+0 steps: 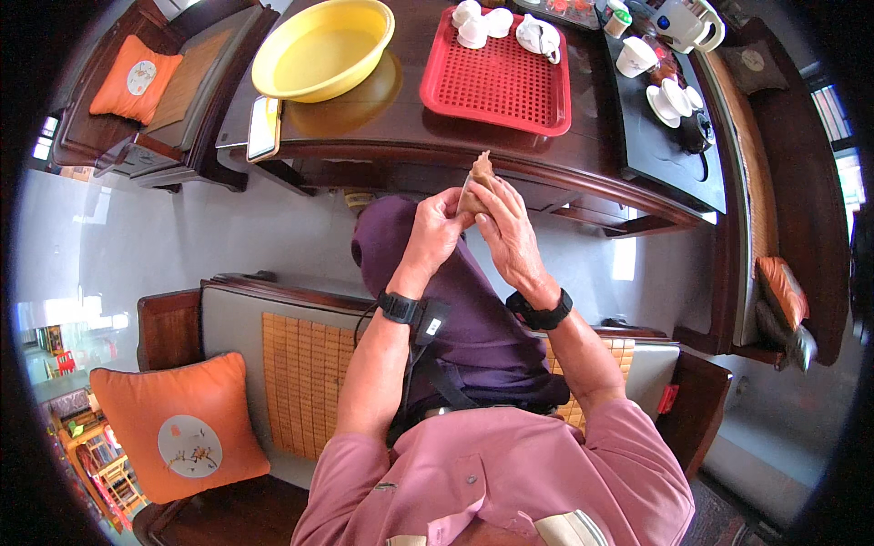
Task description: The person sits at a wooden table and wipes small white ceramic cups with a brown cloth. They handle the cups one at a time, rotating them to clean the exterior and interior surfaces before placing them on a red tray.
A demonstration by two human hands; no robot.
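Note:
Above my lap, close to the near edge of the dark wooden table (382,147), both hands meet on a crumpled brown cloth (482,179). My left hand (435,224) pinches its lower left side between thumb and fingers. From the right, my right hand (506,228) lies over the cloth with its fingers bent across it. One end of the cloth sticks up past the fingertips. A thin pale edge shows along its left side; what it belongs to is hidden by cloth and fingers.
A red perforated plastic tray (491,89) holds several white cups (472,31) and a white teapot (536,35). Left of it stand a yellow basin (321,58) and a phone (264,130). At right, a black tea tray (649,147) carries teaware and a kettle (689,26).

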